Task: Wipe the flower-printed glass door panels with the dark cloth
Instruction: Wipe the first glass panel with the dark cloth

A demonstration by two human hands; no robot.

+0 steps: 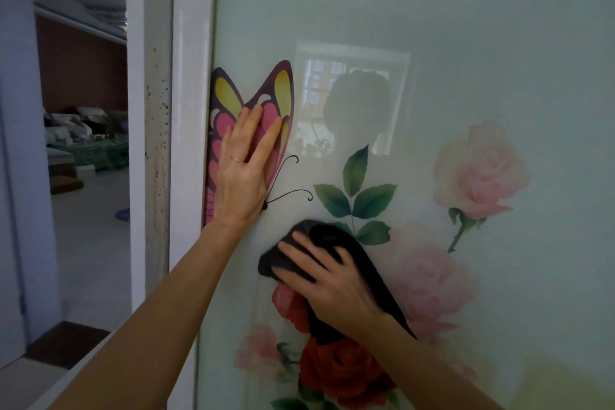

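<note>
pale glass panel (466,43): one dark cloth (374,276) under right hand (332,283), left hand (244,173) flat.

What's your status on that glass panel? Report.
Left hand flat on butterfly print. Right hand pressing dark cloth to glass panel, above red rose. Nothing blocking.

Home interior, rose-printed glass door panel (466,43), white frame (189,110), cluttered room (86,136) beyond

The left hand (246,173) lies flat, fingers straight and pointing up, a ring (237,159) on one finger, above and left of the right hand (327,280), whose spread fingers press on the cloth (336,238).
</note>
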